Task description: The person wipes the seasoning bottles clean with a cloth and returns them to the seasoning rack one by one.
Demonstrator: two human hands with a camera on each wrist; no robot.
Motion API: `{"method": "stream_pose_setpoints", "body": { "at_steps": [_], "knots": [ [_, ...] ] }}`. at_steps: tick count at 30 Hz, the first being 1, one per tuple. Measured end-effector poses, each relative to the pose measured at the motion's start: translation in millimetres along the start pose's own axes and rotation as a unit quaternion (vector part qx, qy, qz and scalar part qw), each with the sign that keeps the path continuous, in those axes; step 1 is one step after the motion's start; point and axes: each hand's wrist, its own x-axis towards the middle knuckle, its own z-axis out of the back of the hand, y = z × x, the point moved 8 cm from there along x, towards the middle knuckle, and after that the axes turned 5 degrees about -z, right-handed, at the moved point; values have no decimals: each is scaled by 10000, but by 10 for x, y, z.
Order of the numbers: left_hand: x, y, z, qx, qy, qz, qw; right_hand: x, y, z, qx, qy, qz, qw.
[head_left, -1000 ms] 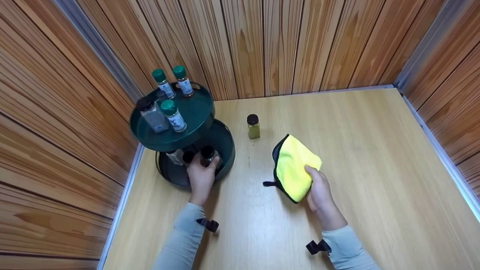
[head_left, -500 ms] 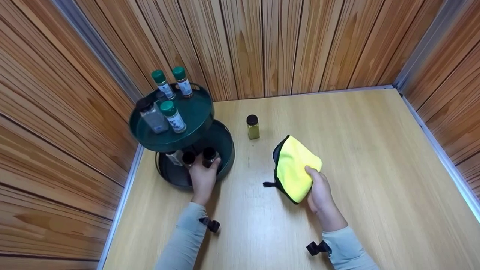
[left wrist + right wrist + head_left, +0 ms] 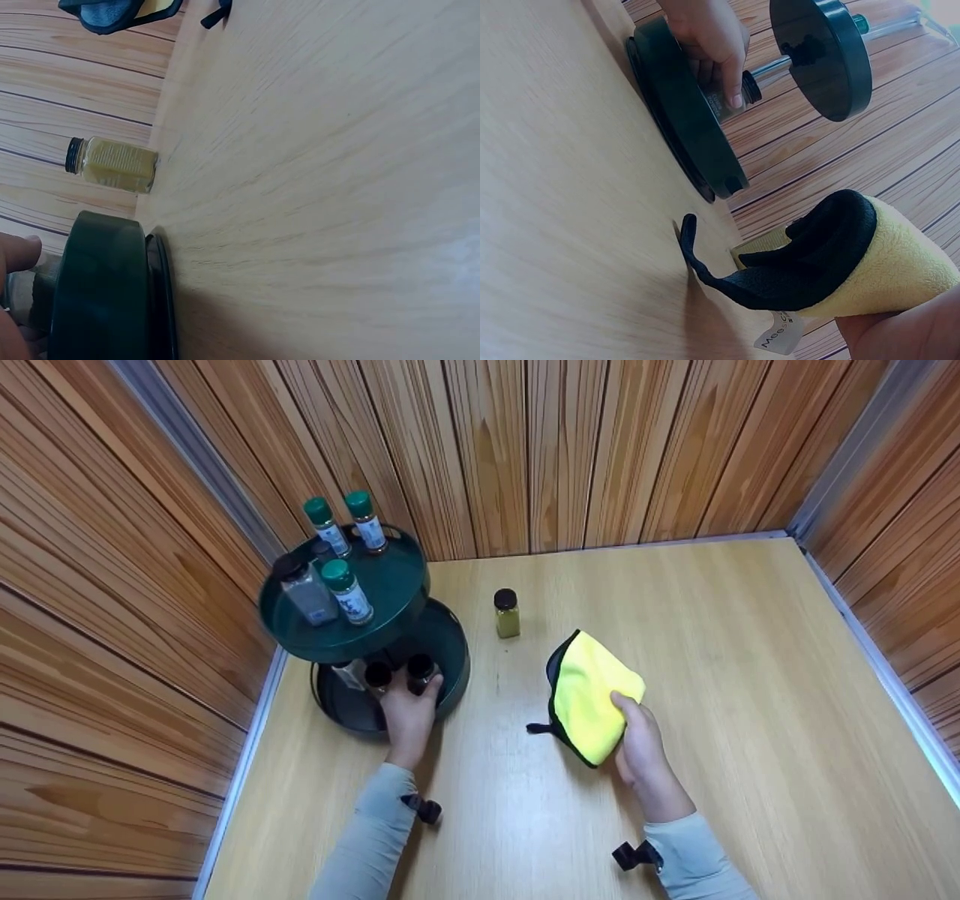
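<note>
My left hand (image 3: 409, 716) reaches into the lower tier (image 3: 454, 641) of a dark green two-tier round rack. Its thumb and fingers are around a black-capped spice jar (image 3: 421, 666); the right wrist view shows the thumb against that jar's glass (image 3: 721, 107). A second black-capped jar (image 3: 377, 675) stands just left of it, close to my fingers. My right hand (image 3: 643, 750) holds a folded yellow cloth (image 3: 592, 690) with black edging above the table, thumb on top. In the right wrist view the cloth (image 3: 900, 259) shows a dark inside and a white tag.
A jar of yellowish-green contents (image 3: 508, 619) with a black cap stands on the wooden table right of the rack. Several green-capped bottles and a larger dark-capped jar (image 3: 309, 596) are on the upper tier (image 3: 397, 585). Wood-panelled walls (image 3: 487, 457) enclose the table.
The left hand and its jar have shifted very slightly right within the lower tier. The right hand and cloth stay nearly still.
</note>
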Motion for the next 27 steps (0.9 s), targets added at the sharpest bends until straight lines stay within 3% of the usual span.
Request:
{"method": "stream_pose_setpoints", "body": {
  "at_steps": [5, 14, 27],
  "knots": [
    [-4, -21, 9, 66, -33, -94, 9999, -6, 6, -24, -31, 180, 42, 9998],
    [-4, -71, 19, 194, 27, -168, 9997, 5, 5, -22, 42, 120, 24, 9999],
    [9, -246, 135, -9, 130, 66, 9999, 3, -7, 20, 47, 100, 6, 9999]
  ]
}}
